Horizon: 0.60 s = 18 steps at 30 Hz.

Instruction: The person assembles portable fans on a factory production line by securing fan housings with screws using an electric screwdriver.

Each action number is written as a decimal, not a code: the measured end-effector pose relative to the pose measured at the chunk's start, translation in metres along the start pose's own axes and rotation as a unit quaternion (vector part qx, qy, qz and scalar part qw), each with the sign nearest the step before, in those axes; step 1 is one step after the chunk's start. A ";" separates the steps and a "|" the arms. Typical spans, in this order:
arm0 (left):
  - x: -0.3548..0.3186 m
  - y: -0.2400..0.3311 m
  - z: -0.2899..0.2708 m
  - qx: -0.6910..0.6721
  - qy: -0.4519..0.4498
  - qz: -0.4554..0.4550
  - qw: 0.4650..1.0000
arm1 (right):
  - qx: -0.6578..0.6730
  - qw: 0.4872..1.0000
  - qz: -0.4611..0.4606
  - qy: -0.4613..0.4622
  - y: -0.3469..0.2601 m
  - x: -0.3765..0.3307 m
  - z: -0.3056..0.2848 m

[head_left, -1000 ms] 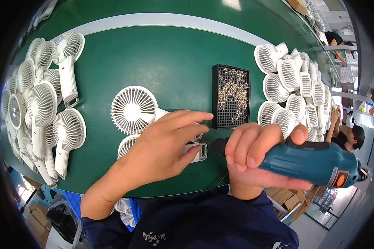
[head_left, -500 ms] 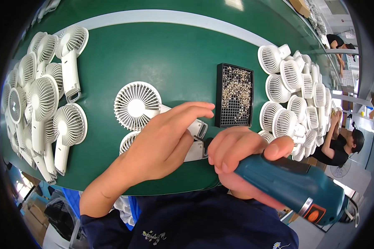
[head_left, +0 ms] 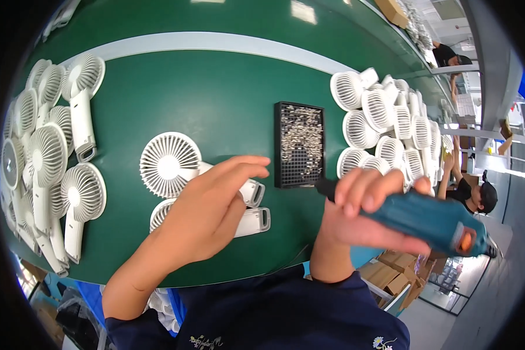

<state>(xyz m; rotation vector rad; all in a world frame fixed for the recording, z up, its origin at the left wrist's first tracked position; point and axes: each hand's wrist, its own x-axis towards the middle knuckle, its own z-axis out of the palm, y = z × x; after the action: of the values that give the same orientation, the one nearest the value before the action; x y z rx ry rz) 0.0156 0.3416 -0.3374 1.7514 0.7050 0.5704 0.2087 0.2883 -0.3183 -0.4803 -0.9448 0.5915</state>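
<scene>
Two white handheld fans lie side by side on the green table: the upper fan [head_left: 169, 165] shows its round grille, the lower fan [head_left: 252, 222] mostly its handle end. Over their handles rests my left hand [head_left: 207, 204], fingers stretched out and thumb apart; its palm side is hidden. My right hand [head_left: 370, 204] is wrapped round a teal electric screwdriver [head_left: 423, 220], held in the air with its dark tip end by the lower right corner of a black tray [head_left: 278, 146]. Many small screws [head_left: 302, 131] stand and lie in that perforated tray.
Piles of white handheld fans stand at the left [head_left: 46, 149] and at the right [head_left: 379, 111] of the table. A pale strip [head_left: 204, 39] crosses the far side. Cardboard boxes [head_left: 391, 274] are at the lower right. Beyond the right edge, a co-worker in black [head_left: 469, 192] sits.
My right hand has lifted the screwdriver away from the lower fan's handle end, up and right toward the tray. My left hand stays over the fans. The whole view has shifted slightly.
</scene>
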 end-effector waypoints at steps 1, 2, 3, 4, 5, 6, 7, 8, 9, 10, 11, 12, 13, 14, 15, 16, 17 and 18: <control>0.000 0.000 0.001 0.011 0.004 0.000 1.000 | -0.029 0.999 -0.014 -0.001 0.007 0.003 -0.008; 0.002 0.002 0.000 0.010 0.000 0.006 1.000 | -0.040 0.999 -0.014 -0.005 0.012 0.006 -0.014; 0.001 0.004 0.000 0.013 -0.003 -0.006 1.000 | -0.057 0.998 -0.015 0.006 0.018 0.007 -0.015; 0.001 0.004 -0.001 0.016 -0.006 -0.019 1.000 | -0.074 0.997 -0.014 0.017 0.023 0.007 -0.015; 0.001 0.002 0.002 0.023 0.011 -0.002 1.000 | -0.089 0.996 -0.009 0.027 0.025 0.007 -0.016; 0.002 0.001 0.002 0.023 0.011 -0.002 1.000 | -0.088 0.996 -0.010 0.028 0.025 0.008 -0.016; 0.002 0.001 0.002 0.025 0.014 0.000 1.000 | -0.089 0.995 -0.021 0.031 0.025 0.009 -0.015; 0.003 0.002 0.003 0.027 0.017 0.003 0.999 | -0.090 0.995 -0.033 0.033 0.025 0.010 -0.015; 0.003 0.002 0.003 0.028 0.016 0.002 0.999 | -0.090 0.995 -0.033 0.035 0.027 0.011 -0.015; 0.004 0.003 0.003 0.030 0.015 0.000 0.999 | -0.084 0.995 -0.028 0.033 0.030 0.012 -0.016; 0.004 0.004 0.003 0.032 0.014 -0.003 0.999 | -0.079 0.996 -0.023 0.031 0.033 0.013 -0.017; 0.003 0.002 0.004 0.033 0.015 -0.003 0.999 | -0.085 0.996 -0.007 0.033 0.036 0.010 -0.019; 0.002 0.000 0.005 0.035 0.025 0.007 0.999 | -0.084 0.996 -0.008 0.033 0.037 0.009 -0.019; 0.001 -0.002 0.006 0.037 0.036 0.017 0.999 | -0.081 0.996 -0.003 0.031 0.037 0.008 -0.019; 0.001 -0.002 0.006 0.037 0.038 0.017 0.998 | -0.078 0.997 0.002 0.028 0.037 0.008 -0.018; 0.001 -0.002 0.007 0.042 0.034 0.014 0.998 | -0.068 0.997 -0.003 0.043 0.034 0.008 -0.015; 0.002 -0.002 0.007 0.047 0.031 0.011 0.998 | -0.057 0.997 -0.008 0.057 0.029 0.009 -0.010; 0.001 -0.002 0.007 0.050 0.035 0.008 0.998 | -0.041 0.998 -0.013 0.047 0.024 0.009 -0.006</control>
<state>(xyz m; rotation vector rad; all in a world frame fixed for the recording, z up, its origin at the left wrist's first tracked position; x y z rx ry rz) 0.0211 0.3377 -0.3410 1.8389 0.7810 0.6174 0.2123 0.3112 -0.3305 -0.5635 -0.8871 0.5050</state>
